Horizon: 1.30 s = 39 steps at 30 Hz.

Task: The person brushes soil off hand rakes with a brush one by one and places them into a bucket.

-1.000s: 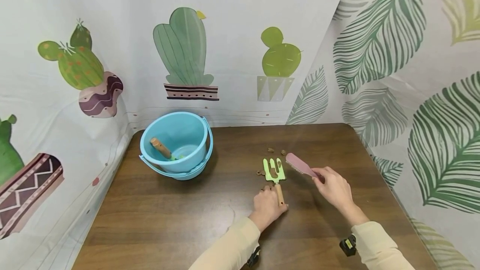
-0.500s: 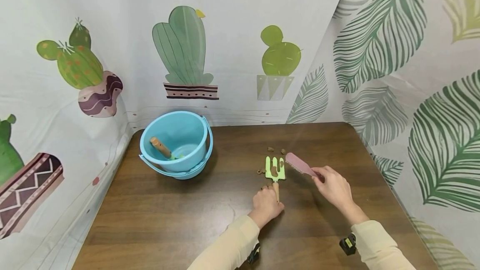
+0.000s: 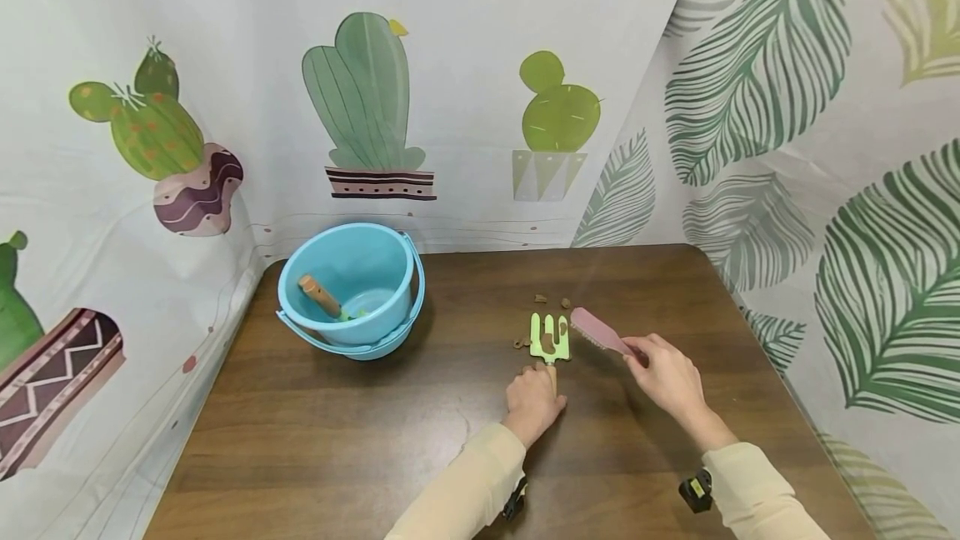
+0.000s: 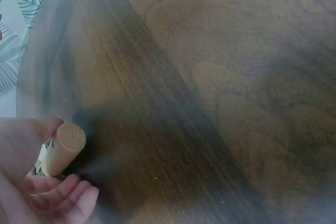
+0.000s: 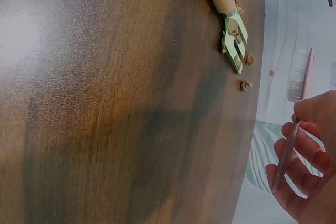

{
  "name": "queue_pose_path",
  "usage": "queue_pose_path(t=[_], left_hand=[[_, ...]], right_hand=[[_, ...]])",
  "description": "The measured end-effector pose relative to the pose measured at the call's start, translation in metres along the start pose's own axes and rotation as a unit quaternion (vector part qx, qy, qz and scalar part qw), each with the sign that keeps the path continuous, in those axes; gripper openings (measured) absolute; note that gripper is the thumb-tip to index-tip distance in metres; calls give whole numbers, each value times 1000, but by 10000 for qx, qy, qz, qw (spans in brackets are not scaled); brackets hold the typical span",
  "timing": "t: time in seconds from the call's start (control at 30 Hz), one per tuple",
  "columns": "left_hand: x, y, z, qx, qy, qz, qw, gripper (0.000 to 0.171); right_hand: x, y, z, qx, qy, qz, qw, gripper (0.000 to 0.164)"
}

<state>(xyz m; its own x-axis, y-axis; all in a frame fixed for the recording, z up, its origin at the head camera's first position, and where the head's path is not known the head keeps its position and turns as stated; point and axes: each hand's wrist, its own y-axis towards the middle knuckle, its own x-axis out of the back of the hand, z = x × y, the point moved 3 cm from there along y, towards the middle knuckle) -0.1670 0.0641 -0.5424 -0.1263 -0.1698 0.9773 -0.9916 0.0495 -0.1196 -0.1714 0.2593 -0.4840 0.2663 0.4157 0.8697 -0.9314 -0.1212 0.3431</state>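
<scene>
Black device at right cuff (image 3: pixel 696 490) bears a small yellow label; its marks too fine to read. Left hand (image 3: pixel 532 401) low on the bench (image 3: pixel 390 448), fingers curled about the wooden handle of a pale green garden fork (image 3: pixel 537 347); butt end of the handle shows past thumb and fingers in the left wrist view. Fork lies right of the bench's middle, tines pointing away from the person, brown clump (image 3: pixel 548 344) on the tines. More brown bits (image 3: pixel 541 298) on the wood, just beyond the tips and beside the fork's left edge. Right hand (image 3: pixel 666 373) pinches the handle of a pink brush (image 3: pixel 597 330), thumb against fingers; brush held off the bench, head near the fork's right side, white bristles showing.

Blue bucket (image 3: pixel 367 257) at far left corner, well apart from both hands, a wooden-handled tool (image 3: pixel 318 294) leaning inside. Cactus-and-leaf cloth (image 3: pixel 465 65) hangs along the far edge and both sides, bounding reach there. Broad stretch of wood between bucket and left sleeve (image 3: pixel 468 473); narrower strip from right hand to right edge
</scene>
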Motion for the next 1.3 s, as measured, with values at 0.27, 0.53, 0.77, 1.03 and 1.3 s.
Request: queue_pose_path(t=[0.27,0.53,0.77,1.03,1.3], left_hand=[[5,3,8,-32,-80,-179,9998,31],[5,7,16,209,-412,80,9989,38],[3,10,21,438,-516,-60,9977,36],[7,13,25,412,-387,-213,9982,25],[17,17,28,141,-125,-276,9994,20]], right_hand=[[-1,-1,0,-6,15,99,10000,23],[-1,-2,1,6,24,108,9999,23],[-2,-2,2,25,27,121,9999,23],[-2,-3,2,65,37,135,9999,23],[-1,-1,3,91,23,97,9999,24]])
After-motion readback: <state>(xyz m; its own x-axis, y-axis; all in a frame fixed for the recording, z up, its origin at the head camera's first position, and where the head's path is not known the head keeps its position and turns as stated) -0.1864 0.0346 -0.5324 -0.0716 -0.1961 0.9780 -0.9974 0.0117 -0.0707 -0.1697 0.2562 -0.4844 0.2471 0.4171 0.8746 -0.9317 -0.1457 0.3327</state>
